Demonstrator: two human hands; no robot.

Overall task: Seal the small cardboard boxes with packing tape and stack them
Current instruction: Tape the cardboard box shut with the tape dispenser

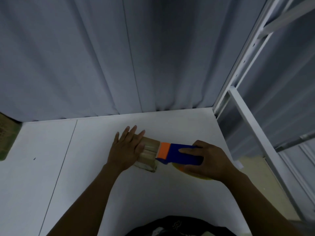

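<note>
A small brown cardboard box (149, 152) lies on the white table (85, 167) near its middle. My left hand (127, 148) lies flat on the box's left part with straight fingers, pressing it down. My right hand (207, 160) grips a blue and orange tape dispenser (177, 153), whose orange front end touches the box's right edge. A yellowish roll of tape (180, 168) shows under the dispenser, mostly hidden by my right hand.
A grey curtain (119, 57) hangs along the table's back edge. A white metal frame (245, 120) runs along the right side. A greenish-brown object (6, 133) sits at the far left edge, partly cut off.
</note>
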